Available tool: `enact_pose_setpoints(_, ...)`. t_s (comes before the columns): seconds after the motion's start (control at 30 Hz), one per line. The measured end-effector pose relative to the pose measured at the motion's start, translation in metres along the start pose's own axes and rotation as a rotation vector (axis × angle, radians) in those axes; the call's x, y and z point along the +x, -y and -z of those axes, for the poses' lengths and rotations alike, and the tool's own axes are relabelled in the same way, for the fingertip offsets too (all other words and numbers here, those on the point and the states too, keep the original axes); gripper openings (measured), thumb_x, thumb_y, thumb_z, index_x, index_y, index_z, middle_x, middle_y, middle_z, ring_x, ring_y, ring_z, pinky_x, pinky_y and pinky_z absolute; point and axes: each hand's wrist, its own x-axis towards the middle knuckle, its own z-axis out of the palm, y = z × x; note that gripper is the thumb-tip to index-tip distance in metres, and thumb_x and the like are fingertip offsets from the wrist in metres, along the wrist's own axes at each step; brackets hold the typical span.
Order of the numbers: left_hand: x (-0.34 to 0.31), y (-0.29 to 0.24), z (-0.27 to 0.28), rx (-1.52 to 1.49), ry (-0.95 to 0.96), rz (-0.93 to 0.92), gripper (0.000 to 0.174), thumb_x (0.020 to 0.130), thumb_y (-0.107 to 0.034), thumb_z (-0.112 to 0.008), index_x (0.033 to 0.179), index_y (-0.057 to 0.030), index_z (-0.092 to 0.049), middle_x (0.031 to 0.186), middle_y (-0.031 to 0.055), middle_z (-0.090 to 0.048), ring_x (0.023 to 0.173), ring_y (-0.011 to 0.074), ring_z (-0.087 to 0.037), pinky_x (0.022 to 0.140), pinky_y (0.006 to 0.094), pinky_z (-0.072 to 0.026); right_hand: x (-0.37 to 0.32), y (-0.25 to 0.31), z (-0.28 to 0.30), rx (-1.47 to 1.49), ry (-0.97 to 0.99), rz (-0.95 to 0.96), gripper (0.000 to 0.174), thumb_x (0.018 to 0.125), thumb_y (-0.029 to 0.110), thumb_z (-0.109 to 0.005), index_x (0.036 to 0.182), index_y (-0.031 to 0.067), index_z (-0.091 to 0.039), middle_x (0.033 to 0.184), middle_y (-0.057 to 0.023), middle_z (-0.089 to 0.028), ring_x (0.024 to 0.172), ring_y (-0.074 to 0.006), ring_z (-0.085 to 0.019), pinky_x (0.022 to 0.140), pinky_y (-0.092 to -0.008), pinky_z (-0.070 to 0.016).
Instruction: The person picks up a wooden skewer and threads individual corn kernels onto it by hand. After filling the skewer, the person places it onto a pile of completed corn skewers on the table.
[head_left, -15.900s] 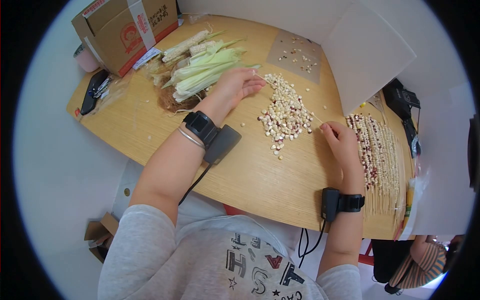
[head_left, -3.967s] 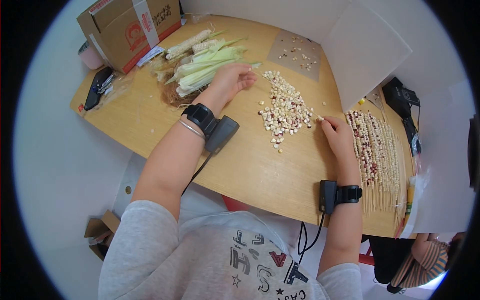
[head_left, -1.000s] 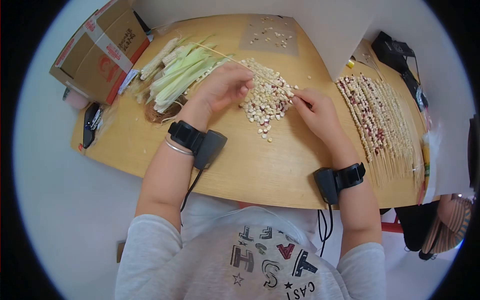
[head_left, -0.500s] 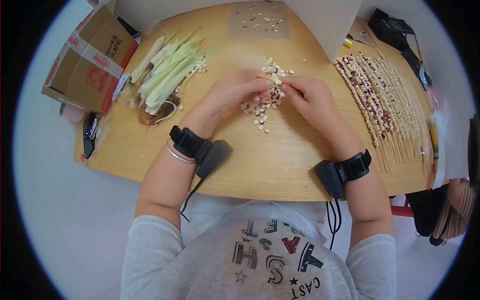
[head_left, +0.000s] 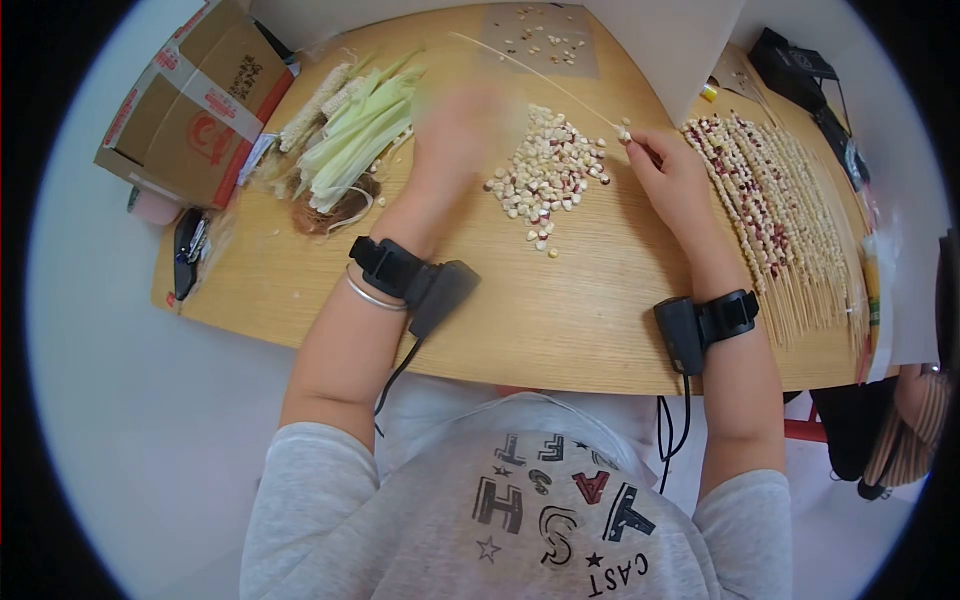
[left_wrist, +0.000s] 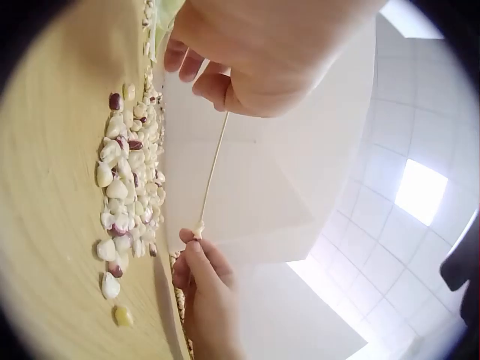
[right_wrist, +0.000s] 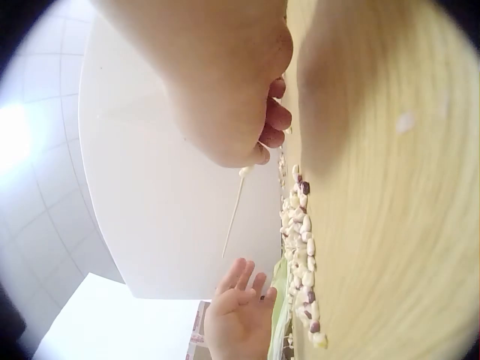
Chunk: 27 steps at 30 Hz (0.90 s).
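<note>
Many filled skewers [head_left: 760, 200] laid aside; kernel pile [head_left: 550, 170] unthreaded on worktop [head_left: 560, 320]. One skewer [head_left: 540, 75] pinched by right hand [head_left: 670, 175] — single kernel [head_left: 624, 133] on; left hand [head_left: 455, 130] seemingly spread.

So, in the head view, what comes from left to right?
Brown cardboard box, green corn husks, pile of white and red corn kernels, right hand pinching a thin skewer, rows of kernel-threaded wooden skewers.

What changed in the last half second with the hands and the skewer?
The hands parted: the right hand drew the skewer, a kernel threaded near its fingers, off rightward, while the left hand let go and swung left, fingers open. The kernel pile, finished skewers and corn husks stayed put.
</note>
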Motion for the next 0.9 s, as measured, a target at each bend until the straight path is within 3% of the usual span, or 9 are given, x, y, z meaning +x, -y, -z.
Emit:
enact_pose_setpoints(0.03,0.000,0.002,0.001,0.190,-0.017,-0.081,0.026,0.071,-0.005,-0.055,0.095,-0.0064,-0.065,0.119,0.0151,-0.052,0.106,0.0218,-0.050,0.086,0.0301,-0.0396,0.000,-0.001,0.000,-0.005,-0.002,-0.015,0.022,0.081,0.020,-0.056,0.092,0.0028,-0.063,0.077,-0.0148,-0.063,0.070,-0.0255,-0.060,0.063,-0.0330,-0.0451)
enact_pose_setpoints(0.13,0.001,-0.001,0.000,0.313,0.007,-0.114,0.027,0.067,-0.003,-0.051,0.088,-0.0099,-0.068,0.124,0.0156,-0.048,0.112,0.0269,-0.046,0.092,0.0346,-0.0361,0.001,-0.005,0.000,0.002,0.008,-0.029,0.023,0.081,0.021,-0.056,0.092,0.0027,-0.063,0.078,-0.0149,-0.063,0.071,-0.0254,-0.060,0.064,-0.0331,-0.0452)
enact_pose_setpoints(0.23,-0.005,-0.005,0.001,0.400,0.000,-0.205,0.022,0.071,-0.010,-0.057,0.090,-0.0095,-0.068,0.121,0.0162,-0.050,0.111,0.0294,-0.046,0.094,0.0352,-0.0356,0.002,-0.007,-0.002,-0.022,0.006,0.000,0.023,0.081,0.021,-0.057,0.092,0.0023,-0.064,0.078,-0.0150,-0.063,0.071,-0.0253,-0.060,0.064,-0.0330,-0.0453)
enact_pose_setpoints(0.33,-0.002,0.006,0.006,0.505,-0.032,-0.118,0.021,0.076,-0.019,-0.060,0.092,-0.0081,-0.067,0.120,0.0176,-0.050,0.113,0.0301,-0.046,0.094,0.0357,-0.0357,0.001,-0.008,-0.003,0.007,-0.003,-0.009,0.024,0.081,0.022,-0.057,0.092,0.0021,-0.064,0.078,-0.0152,-0.063,0.071,-0.0255,-0.060,0.064,-0.0330,-0.0454)
enact_pose_setpoints(0.57,0.001,0.003,-0.001,0.328,-0.075,-0.074,0.040,0.078,-0.028,-0.062,0.112,-0.0073,-0.058,0.119,0.0177,-0.051,0.115,0.0301,-0.045,0.096,0.0368,-0.0346,0.001,-0.007,-0.002,0.011,0.033,-0.017,0.025,0.082,0.023,-0.055,0.093,0.0020,-0.064,0.078,-0.0162,-0.063,0.072,-0.0276,-0.060,0.065,-0.0343,-0.0456)
enact_pose_setpoints(0.63,-0.001,-0.001,-0.007,0.420,0.146,-0.223,0.045,0.077,-0.031,-0.063,0.116,-0.0098,-0.055,0.123,0.0188,-0.048,0.118,0.0317,-0.041,0.098,0.0386,-0.0317,0.001,-0.005,-0.001,-0.004,0.036,-0.018,0.025,0.083,0.023,-0.054,0.093,0.0021,-0.063,0.079,-0.0167,-0.063,0.072,-0.0283,-0.060,0.066,-0.0346,-0.0456)
enact_pose_setpoints(0.73,-0.018,-0.016,-0.020,0.539,0.302,-0.296,0.044,0.078,-0.031,-0.063,0.117,-0.0130,-0.055,0.128,0.0192,-0.043,0.122,0.0347,-0.034,0.101,0.0407,-0.0281,0.001,-0.007,-0.002,0.017,0.071,-0.058,0.024,0.083,0.022,-0.054,0.093,0.0022,-0.063,0.079,-0.0170,-0.063,0.073,-0.0287,-0.060,0.066,-0.0347,-0.0455)
enact_pose_setpoints(0.9,-0.020,-0.011,-0.024,0.434,0.359,-0.202,0.030,0.076,-0.025,-0.064,0.103,-0.0128,-0.062,0.130,0.0177,-0.040,0.123,0.0369,-0.030,0.100,0.0421,-0.0279,0.000,-0.003,-0.002,0.029,0.081,-0.026,0.023,0.083,0.021,-0.053,0.092,0.0022,-0.063,0.080,-0.0170,-0.062,0.073,-0.0289,-0.059,0.066,-0.0349,-0.0455)
